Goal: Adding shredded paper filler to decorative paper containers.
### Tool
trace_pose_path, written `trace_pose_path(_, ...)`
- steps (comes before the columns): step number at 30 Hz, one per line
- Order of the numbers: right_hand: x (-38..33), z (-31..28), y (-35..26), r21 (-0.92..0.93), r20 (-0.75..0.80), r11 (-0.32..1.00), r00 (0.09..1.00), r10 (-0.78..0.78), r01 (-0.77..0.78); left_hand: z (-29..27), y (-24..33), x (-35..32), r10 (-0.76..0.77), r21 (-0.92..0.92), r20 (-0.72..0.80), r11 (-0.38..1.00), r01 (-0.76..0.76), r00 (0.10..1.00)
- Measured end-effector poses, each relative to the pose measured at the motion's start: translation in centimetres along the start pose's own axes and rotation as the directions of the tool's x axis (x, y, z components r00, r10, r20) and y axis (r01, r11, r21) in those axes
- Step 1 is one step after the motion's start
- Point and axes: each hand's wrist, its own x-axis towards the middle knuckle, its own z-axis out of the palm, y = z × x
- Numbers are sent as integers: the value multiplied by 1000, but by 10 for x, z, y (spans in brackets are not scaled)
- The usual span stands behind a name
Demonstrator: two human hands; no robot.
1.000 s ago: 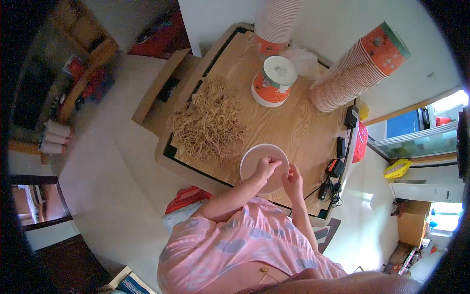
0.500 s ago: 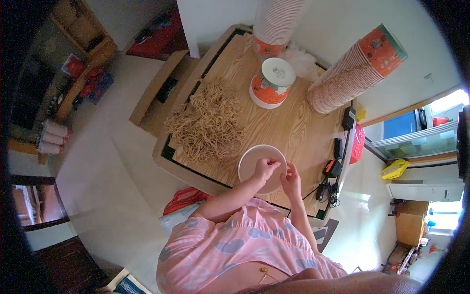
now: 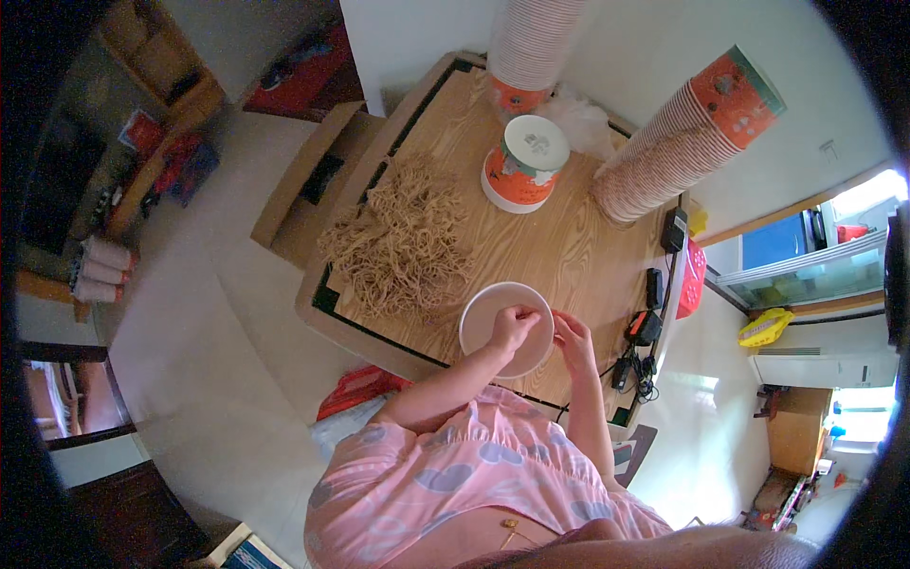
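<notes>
A white-lined paper tub (image 3: 482,322) stands on the near part of the wooden tabletop, its round mouth facing up. My left hand (image 3: 515,327) reaches over the mouth with thumb and fingers pinched together; anything between them is too small to make out. At the tub's right rim is my right hand (image 3: 574,341), fingers bent and closed on the edge. To the left lies a loose heap of brown twine (image 3: 403,237), tangled in many strands. Beyond the tub, an orange-and-white paper tub (image 3: 517,185) rests upside down, its pale base on top.
Two tall stacks of nested paper tubs rise at the back, one upright (image 3: 536,47) and one leaning right (image 3: 668,142). A clear plastic bag (image 3: 578,119) lies between them. Black power adapters and cables (image 3: 645,327) line the right edge. An open cardboard box (image 3: 313,185) adjoins the left side.
My right hand has shifted slightly right, its fingertips now at the outer side of the rim. The left hand keeps its pinch over the mouth. The tub has hardly moved.
</notes>
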Motion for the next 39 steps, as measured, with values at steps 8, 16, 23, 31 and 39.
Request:
trace_pose_path(8,4,5,3,51,28,998,999,39,-40,2,-8,2,51,-83,-10,995,-52,999)
trace_pose_path(16,11,6,5,8,-14,1000,1000,9,-8,3,-7,3,-2,-58,17,998,3,1000)
trace_pose_path(23,12,10,1,-142,-2,977,987,-158,156,0,1,-4,290,283,-20,919,-273,957)
trace_pose_path(31,-6,40,-2,-668,-151,657,800,-580,350,-21,71,3,491,819,437,130,-559,754)
trace_pose_path(39,-6,39,-18,-545,-118,738,835,-537,398,-29,71,11,286,739,566,240,-630,773)
